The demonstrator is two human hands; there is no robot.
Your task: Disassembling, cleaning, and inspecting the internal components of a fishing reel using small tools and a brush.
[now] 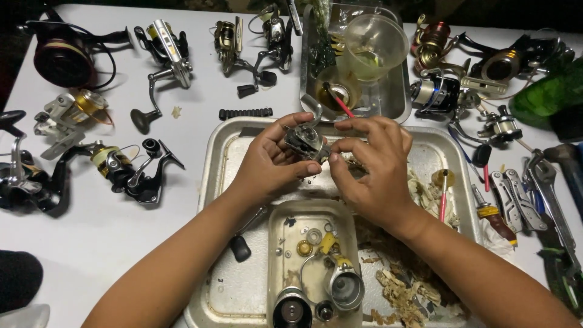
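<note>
My left hand [270, 161] grips a grey metal fishing reel body [305, 140] above a large metal tray [221, 158]. My right hand [373, 167] pinches at the reel body's right side with thumb and fingertips. Whether it holds a small part there is hidden by the fingers. Below my hands a small clear tray [276, 243] holds reel parts: a spool [345, 288], gears, washers and a second dark spool [291, 310].
Several fishing reels [130, 167] lie on the white table to the left and along the back. A second metal tray [395, 97] holds a plastic cup [373, 42] and a brush. Pliers, a wrench [549, 194] and screwdrivers lie right. Torn paper scraps fill the big tray's right side.
</note>
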